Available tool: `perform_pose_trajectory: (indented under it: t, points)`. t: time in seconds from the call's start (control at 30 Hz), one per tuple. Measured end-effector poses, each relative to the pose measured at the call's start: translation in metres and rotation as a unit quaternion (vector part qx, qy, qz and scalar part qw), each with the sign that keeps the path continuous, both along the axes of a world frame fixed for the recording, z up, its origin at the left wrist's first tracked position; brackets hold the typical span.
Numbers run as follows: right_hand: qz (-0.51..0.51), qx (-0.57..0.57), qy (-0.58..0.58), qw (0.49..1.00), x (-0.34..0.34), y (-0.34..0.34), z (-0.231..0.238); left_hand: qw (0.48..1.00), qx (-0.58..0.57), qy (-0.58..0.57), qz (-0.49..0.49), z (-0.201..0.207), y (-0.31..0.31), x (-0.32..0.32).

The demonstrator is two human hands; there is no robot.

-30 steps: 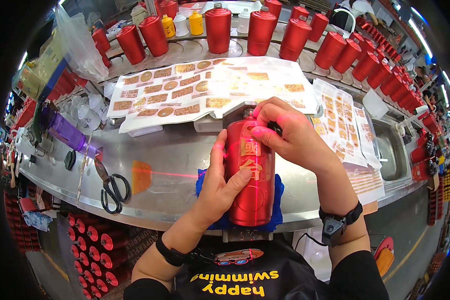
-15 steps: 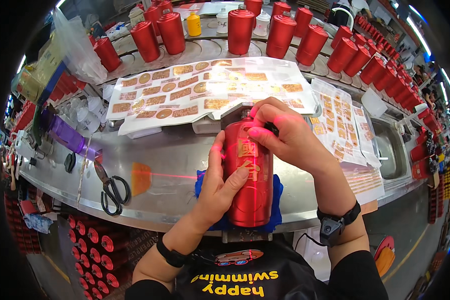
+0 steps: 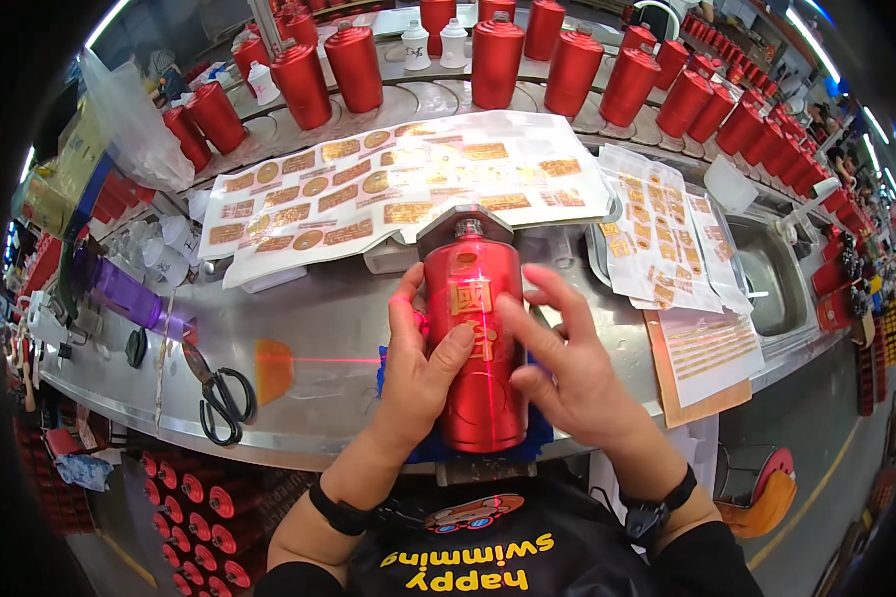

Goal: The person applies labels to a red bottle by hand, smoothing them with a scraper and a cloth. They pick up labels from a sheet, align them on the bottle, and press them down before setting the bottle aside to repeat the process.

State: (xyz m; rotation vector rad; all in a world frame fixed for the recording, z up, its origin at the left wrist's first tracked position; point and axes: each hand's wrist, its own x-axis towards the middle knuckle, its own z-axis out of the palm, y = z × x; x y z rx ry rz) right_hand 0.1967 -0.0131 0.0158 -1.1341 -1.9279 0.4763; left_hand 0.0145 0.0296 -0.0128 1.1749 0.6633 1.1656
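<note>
Near the front edge of the steel table (image 3: 309,328), the red bottle (image 3: 478,348) lies on a blue pad (image 3: 540,430), both hands, left (image 3: 423,373) and right (image 3: 567,373), pressing thumbs on its gold label, scissors (image 3: 219,393) lying well apart toward the left edge.

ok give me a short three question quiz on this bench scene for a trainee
1. True or false: both hands press on the red cylindrical bottle lying on the blue pad.
2. Which tool lies on the steel bench to the left of the left hand? A) black-handled scissors B) a hammer C) a paintbrush
3. Fill in: the white sheets beyond the bottle carry rows of ____-coloured stickers.

Key
1. True: the left hand and the right hand each have a thumb on its gold label.
2. A, the black-handled scissors.
3. Gold.
</note>
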Motion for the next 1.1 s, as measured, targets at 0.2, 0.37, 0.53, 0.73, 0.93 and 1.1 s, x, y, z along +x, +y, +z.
perform_pose_trajectory:
  t: [0.2,0.37,0.53,0.73,0.93,1.1]
  points:
    - [-0.026,0.042,-0.061,0.997,0.007,-0.009,-0.014,1.000,0.001,-0.003,0.000,0.004,-0.001,0.001]
    - [-0.029,0.051,-0.031,0.998,0.006,-0.004,-0.012,1.000,-0.015,0.013,-0.003,0.004,0.002,-0.001]
    - [-0.046,0.040,-0.032,0.998,0.010,-0.006,-0.021,0.999,-0.051,0.003,0.020,0.017,0.012,0.003]
    - [-0.044,0.036,-0.009,0.998,0.012,-0.007,-0.023,0.992,0.016,0.119,0.042,0.024,0.025,0.009]
    - [0.013,0.056,-0.018,0.998,0.011,-0.006,-0.021,0.977,0.042,0.200,0.061,0.028,0.029,0.012]
    - [0.023,0.047,-0.024,0.998,0.015,-0.010,-0.025,0.999,-0.020,0.009,0.037,0.004,0.022,-0.002]
